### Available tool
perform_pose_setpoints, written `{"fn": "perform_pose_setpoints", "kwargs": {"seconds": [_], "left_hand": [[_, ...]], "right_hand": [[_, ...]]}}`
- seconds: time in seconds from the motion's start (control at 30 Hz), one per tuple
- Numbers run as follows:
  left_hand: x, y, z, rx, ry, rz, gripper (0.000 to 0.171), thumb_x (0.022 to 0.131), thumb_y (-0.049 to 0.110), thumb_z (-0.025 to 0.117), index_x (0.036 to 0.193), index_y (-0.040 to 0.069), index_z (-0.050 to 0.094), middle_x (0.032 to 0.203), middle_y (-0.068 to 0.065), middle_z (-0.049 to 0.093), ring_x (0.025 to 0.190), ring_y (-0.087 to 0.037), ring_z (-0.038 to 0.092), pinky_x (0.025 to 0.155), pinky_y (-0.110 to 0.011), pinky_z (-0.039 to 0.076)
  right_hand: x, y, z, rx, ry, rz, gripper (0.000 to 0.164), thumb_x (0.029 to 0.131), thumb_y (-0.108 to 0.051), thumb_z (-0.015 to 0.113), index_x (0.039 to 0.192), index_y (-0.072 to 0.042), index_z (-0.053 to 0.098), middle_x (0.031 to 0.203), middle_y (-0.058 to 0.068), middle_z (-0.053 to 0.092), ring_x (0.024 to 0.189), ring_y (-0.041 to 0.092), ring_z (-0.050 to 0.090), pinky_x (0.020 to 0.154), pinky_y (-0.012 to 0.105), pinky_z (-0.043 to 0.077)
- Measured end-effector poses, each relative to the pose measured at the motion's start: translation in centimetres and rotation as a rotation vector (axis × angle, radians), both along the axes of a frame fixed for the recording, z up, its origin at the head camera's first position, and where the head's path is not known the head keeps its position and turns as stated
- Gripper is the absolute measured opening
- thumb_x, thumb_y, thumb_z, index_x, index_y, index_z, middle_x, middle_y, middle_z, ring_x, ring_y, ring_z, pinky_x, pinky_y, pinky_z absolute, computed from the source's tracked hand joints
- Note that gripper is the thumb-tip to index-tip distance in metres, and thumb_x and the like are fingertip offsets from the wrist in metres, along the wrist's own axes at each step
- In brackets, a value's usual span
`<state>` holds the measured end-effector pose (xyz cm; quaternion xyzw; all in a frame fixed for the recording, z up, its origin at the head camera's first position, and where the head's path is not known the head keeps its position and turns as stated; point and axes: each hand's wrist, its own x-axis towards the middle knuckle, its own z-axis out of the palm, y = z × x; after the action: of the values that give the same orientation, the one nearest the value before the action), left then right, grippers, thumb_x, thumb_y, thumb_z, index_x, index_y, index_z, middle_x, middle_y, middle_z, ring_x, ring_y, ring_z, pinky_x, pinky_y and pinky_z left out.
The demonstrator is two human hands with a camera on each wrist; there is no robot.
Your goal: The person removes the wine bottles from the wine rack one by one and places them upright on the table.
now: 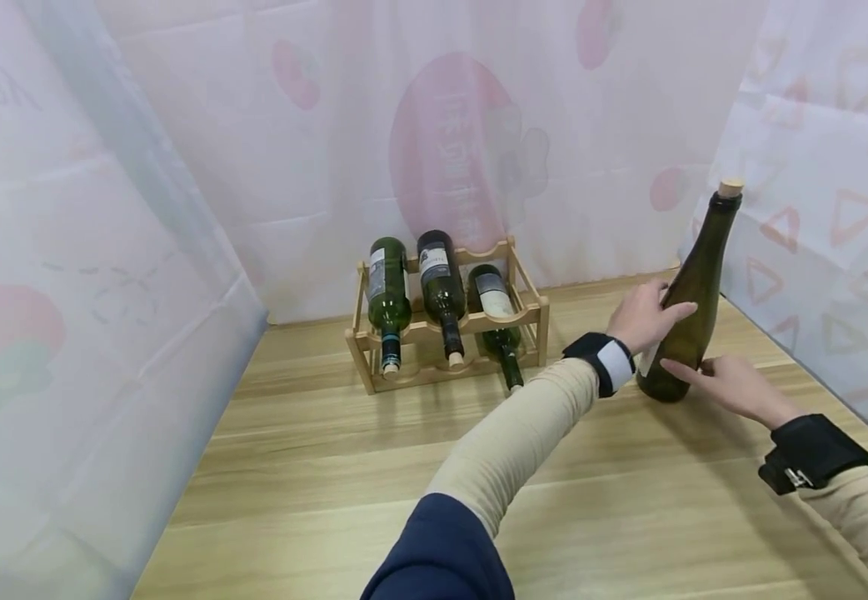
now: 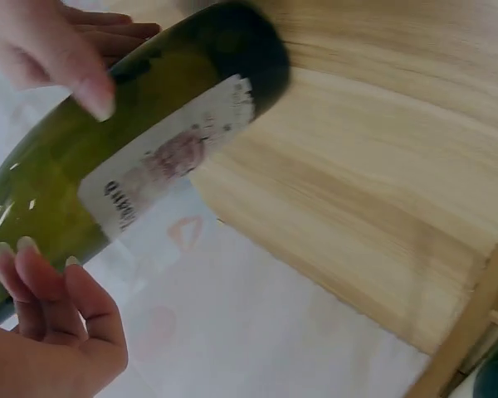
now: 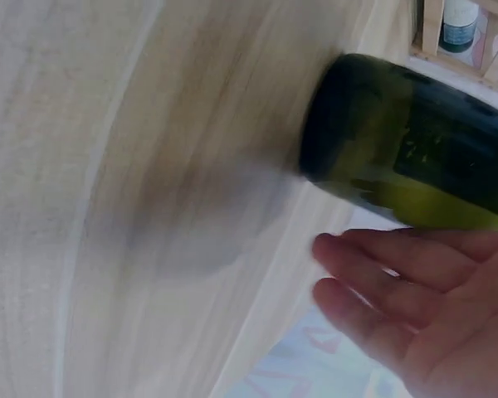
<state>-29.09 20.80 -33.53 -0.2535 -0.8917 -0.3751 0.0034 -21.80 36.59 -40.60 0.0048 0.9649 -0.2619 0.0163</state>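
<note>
A tall dark green wine bottle with a cork stands at the right of the wooden table, leaning rightward in the head view. My left hand holds its side at mid-height, thumb across the front; in the left wrist view its curled fingertips meet the glass. A worn white label faces that view. Lower down, my right hand is beside the bottle, its thumb overlapping the glass near the base. The right wrist view shows that hand's fingers loosely extended along the bottle's side.
A two-tier wooden rack stands at the back centre. Two corked bottles, one green and one dark, lie on its upper tier; another green bottle lies below at right. Printed white cloth surrounds the table's back and sides.
</note>
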Motion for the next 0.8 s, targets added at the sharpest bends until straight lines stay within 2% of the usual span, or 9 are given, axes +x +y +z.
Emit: {"fn": "perform_pose_setpoints", "kwargs": {"seconds": [0.07, 0.17, 0.27, 0.4, 0.47, 0.63, 0.67, 0.73, 0.8], "left_hand": [[0.0, -1.0, -0.9, -0.018, -0.014, 0.002, 0.049, 0.093, 0.048, 0.059, 0.133, 0.020, 0.056, 0.096, 0.008, 0.070, 0.081, -0.001, 0.062, 0.071, -0.014, 0.046], [0.1, -2.8, -2.1, -0.070, 0.007, -0.014, 0.051, 0.095, 0.047, 0.055, 0.136, 0.016, 0.053, 0.092, 0.006, 0.069, 0.077, -0.002, 0.063, 0.068, -0.015, 0.048], [0.3, -5.0, -2.9, -0.110, 0.059, -0.043, 0.049, 0.097, 0.044, 0.054, 0.135, 0.012, 0.054, 0.107, 0.002, 0.070, 0.091, -0.005, 0.066, 0.075, -0.016, 0.051], [1.2, -7.7, -3.5, -0.162, 0.145, -0.065, 0.046, 0.099, 0.041, 0.052, 0.131, 0.009, 0.058, 0.126, -0.004, 0.066, 0.112, -0.013, 0.064, 0.091, -0.021, 0.051], [1.6, -9.0, -3.8, -0.197, 0.178, -0.056, 0.045, 0.099, 0.042, 0.051, 0.129, 0.010, 0.060, 0.127, -0.003, 0.065, 0.115, -0.014, 0.062, 0.094, -0.025, 0.051], [2.4, -11.9, -4.3, -0.241, 0.177, -0.021, 0.046, 0.100, 0.045, 0.047, 0.130, 0.012, 0.060, 0.129, -0.002, 0.064, 0.120, -0.018, 0.060, 0.097, -0.034, 0.049], [2.5, -12.5, -4.4, -0.237, 0.174, -0.014, 0.046, 0.100, 0.044, 0.046, 0.130, 0.012, 0.060, 0.129, -0.002, 0.064, 0.120, -0.019, 0.059, 0.098, -0.036, 0.049], [2.6, -13.4, -4.4, -0.228, 0.174, 0.004, 0.044, 0.101, 0.041, 0.046, 0.131, 0.012, 0.059, 0.130, -0.003, 0.064, 0.121, -0.022, 0.058, 0.098, -0.039, 0.048], [2.6, -14.3, -4.5, -0.215, 0.187, 0.025, 0.041, 0.102, 0.038, 0.045, 0.130, 0.011, 0.060, 0.128, -0.004, 0.065, 0.121, -0.024, 0.058, 0.096, -0.041, 0.048]], "right_hand": [[0.3, -0.4, 0.1, 0.010, -0.025, 0.002, 0.060, 0.098, -0.059, 0.038, 0.057, -0.014, 0.037, 0.053, -0.006, 0.030, 0.047, 0.011, 0.030, 0.048, 0.027, 0.027], [0.8, -1.0, 0.3, 0.024, -0.055, -0.009, 0.063, 0.098, -0.061, 0.034, 0.053, -0.017, 0.029, 0.049, -0.008, 0.026, 0.044, 0.010, 0.026, 0.047, 0.028, 0.027], [1.3, -1.5, 0.6, 0.029, -0.062, -0.011, 0.063, 0.098, -0.062, 0.034, 0.053, -0.017, 0.028, 0.049, -0.007, 0.026, 0.044, 0.010, 0.027, 0.047, 0.028, 0.027], [2.0, -2.5, 0.9, 0.031, -0.068, 0.012, 0.059, 0.099, -0.060, 0.033, 0.057, -0.018, 0.032, 0.054, -0.006, 0.027, 0.048, 0.011, 0.029, 0.048, 0.027, 0.027], [2.2, -3.1, 1.0, 0.032, -0.061, 0.034, 0.058, 0.100, -0.058, 0.032, 0.059, -0.017, 0.035, 0.056, -0.006, 0.027, 0.050, 0.011, 0.030, 0.050, 0.027, 0.027], [2.2, -4.4, 1.1, 0.025, -0.017, 0.076, 0.055, 0.101, -0.053, 0.034, 0.066, -0.013, 0.048, 0.059, -0.005, 0.031, 0.054, 0.012, 0.035, 0.054, 0.027, 0.028], [2.1, -4.7, 1.1, 0.022, -0.003, 0.087, 0.054, 0.102, -0.051, 0.035, 0.070, -0.011, 0.053, 0.060, -0.004, 0.033, 0.055, 0.013, 0.036, 0.055, 0.027, 0.028], [2.0, -5.1, 1.1, 0.025, 0.032, 0.108, 0.053, 0.102, -0.048, 0.037, 0.084, -0.007, 0.064, 0.065, -0.001, 0.049, 0.062, 0.014, 0.047, 0.059, 0.028, 0.035], [1.8, -5.7, 1.2, 0.020, 0.065, 0.134, 0.052, 0.103, -0.045, 0.039, 0.102, -0.002, 0.068, 0.079, 0.008, 0.065, 0.074, 0.021, 0.059, 0.065, 0.034, 0.043]]}}
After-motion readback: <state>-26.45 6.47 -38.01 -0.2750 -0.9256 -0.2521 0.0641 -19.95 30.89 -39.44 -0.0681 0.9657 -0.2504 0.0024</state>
